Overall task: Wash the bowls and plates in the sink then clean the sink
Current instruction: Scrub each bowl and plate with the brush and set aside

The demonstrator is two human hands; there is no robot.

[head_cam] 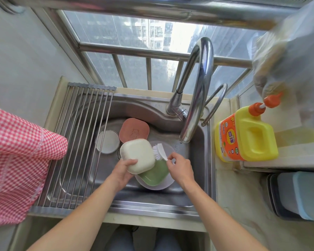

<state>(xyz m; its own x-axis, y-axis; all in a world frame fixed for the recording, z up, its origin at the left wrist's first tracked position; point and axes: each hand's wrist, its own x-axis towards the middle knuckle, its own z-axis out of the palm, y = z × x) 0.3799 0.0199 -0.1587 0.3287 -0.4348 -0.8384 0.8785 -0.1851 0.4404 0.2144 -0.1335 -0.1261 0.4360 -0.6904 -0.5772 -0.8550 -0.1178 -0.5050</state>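
1. The fingers (131,162) of the left hand (124,172) were curled round the near edge of a cream square plate (137,155), thumb on top, holding it tilted over the sink (194,171).
2. The fingers (170,157) of the right hand (179,169) pinched the handle of a white dish brush (159,151), whose bristles lay against the right edge of the cream plate.
3. Under the cream plate lay a green square plate (154,173), resting in a round white plate (166,183) on the sink floor.
4. A clear glass bowl (168,147) sat just behind the brush, partly hidden by it and by the cream plate.
5. Farther back in the basin a pink square plate (134,130) leaned near the rear wall, and a small round white dish (107,141) lay just to its left.
6. The tap (198,87) arched over the right side of the basin; no water showed at its spout.
7. A roll-up metal drying rack (76,142) covered the left part of the sink, and a red checked cloth (16,160) lay over its left edge.
8. On the surface (225,187) to the right stood a yellow detergent bottle (246,134) with an orange pump.
9. A clear plastic bag (288,60) hung above the bottle.
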